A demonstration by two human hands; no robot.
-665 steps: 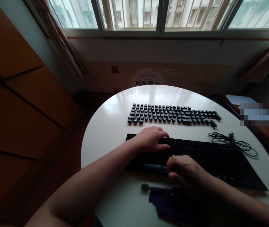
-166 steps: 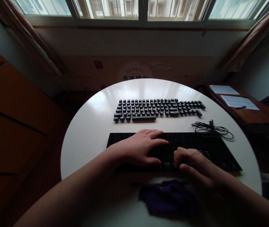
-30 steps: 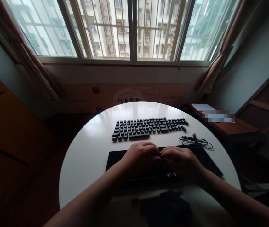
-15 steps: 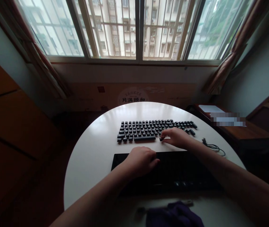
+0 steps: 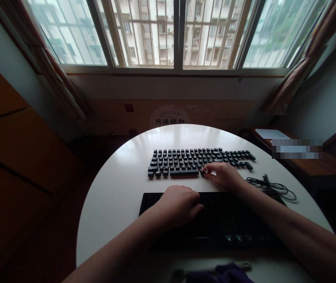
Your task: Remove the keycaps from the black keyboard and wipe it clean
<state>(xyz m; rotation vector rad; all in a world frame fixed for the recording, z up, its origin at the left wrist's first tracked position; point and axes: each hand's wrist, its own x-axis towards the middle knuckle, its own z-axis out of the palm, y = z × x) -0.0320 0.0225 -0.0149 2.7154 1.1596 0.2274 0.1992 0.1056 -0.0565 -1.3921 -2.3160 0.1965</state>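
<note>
**Right hand at the keycap rows, left hand on the keyboard base**

Head view. One second before, both hands had been bunched together over the keyboard base (image 5: 233, 220). The right hand (image 5: 224, 177) had since gone forward to the near edge of the keycap rows (image 5: 197, 157) and sat almost where it was half a second earlier. Its thumb and forefinger were drawn narrow on a single keycap (image 5: 204, 170), just right of the long bar key. Whether that keycap was clear of the table could not be told. The left hand (image 5: 180, 204) had kept its place, palm down on the base's far left part with the fingers curled under. Whether it held anything could not be seen.

The loose rows lay on the white round table (image 5: 115, 188), beyond the base and apart from it. A coiled cable (image 5: 274, 185) lay just right of the right wrist. The right forearm crossed the base's right half and hid it. A purple cloth (image 5: 227, 274) showed at the near edge. A side table (image 5: 327, 165) stood to the right.
</note>
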